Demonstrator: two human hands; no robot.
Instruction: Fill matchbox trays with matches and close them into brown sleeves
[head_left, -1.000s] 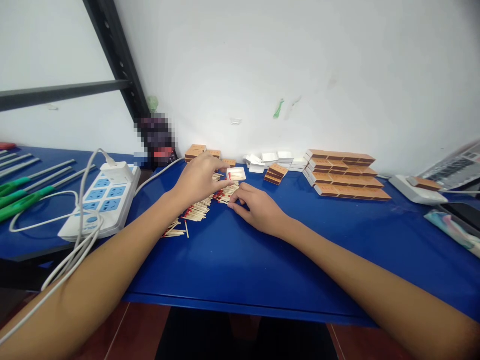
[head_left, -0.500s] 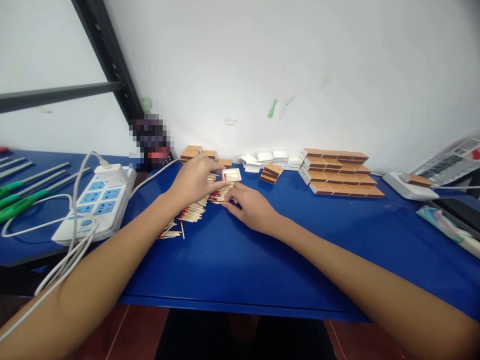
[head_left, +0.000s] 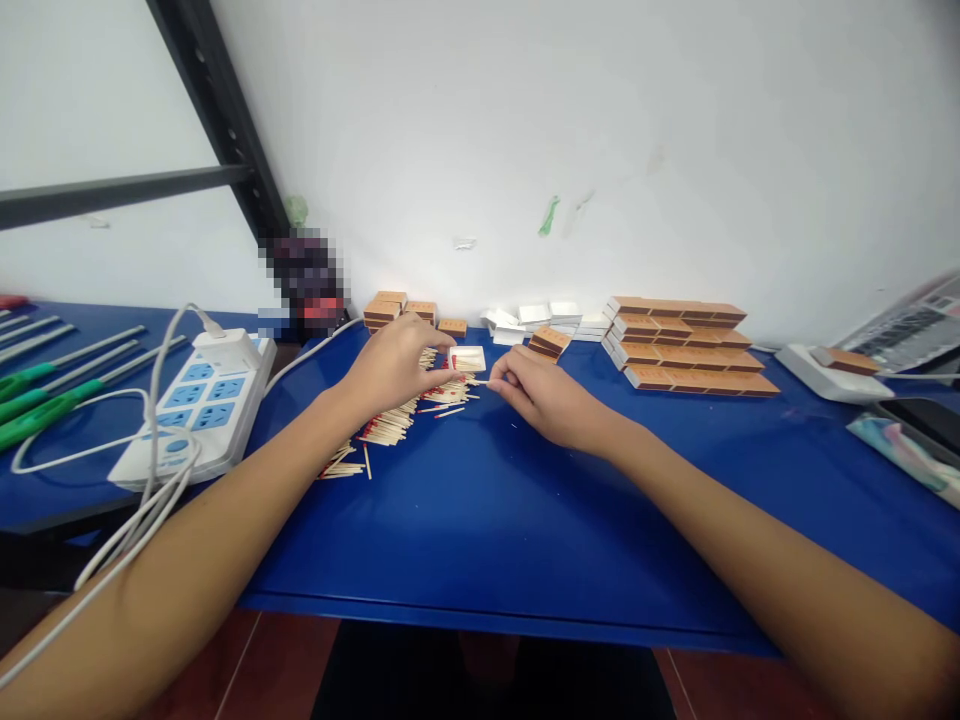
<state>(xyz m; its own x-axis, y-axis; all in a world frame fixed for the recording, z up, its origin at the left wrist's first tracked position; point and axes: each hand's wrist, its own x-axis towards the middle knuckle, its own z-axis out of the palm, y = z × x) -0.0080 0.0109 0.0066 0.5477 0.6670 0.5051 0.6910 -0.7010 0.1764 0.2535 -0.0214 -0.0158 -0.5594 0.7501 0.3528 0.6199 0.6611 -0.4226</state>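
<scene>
A small white matchbox tray (head_left: pixel 477 366) with some matches in it rests among the pile, its left end between the thumb and forefinger of my left hand (head_left: pixel 394 365). Red-tipped loose matches (head_left: pixel 388 428) lie in a heap beneath and in front of that hand. Just right of the tray, my right hand (head_left: pixel 536 392) pinches the pale end of a matchstick (head_left: pixel 481 382). The other fingers of my right hand are curled in. A few single matches (head_left: pixel 450 412) lie scattered below the tray.
Stacked brown matchboxes (head_left: pixel 690 350) stand by the wall at right, with white trays (head_left: pixel 536 318) and a tilted pair of matchboxes (head_left: pixel 550 342) nearer. More matchboxes (head_left: pixel 386 308) sit behind my left hand. A power strip (head_left: pixel 199 410) with cables and green-handled screwdrivers (head_left: pixel 60 408) are at left.
My right hand has moved right, away from the heap, and a matchstick now shows at its fingertips. My left hand stays at the tray. The view has shifted slightly.
</scene>
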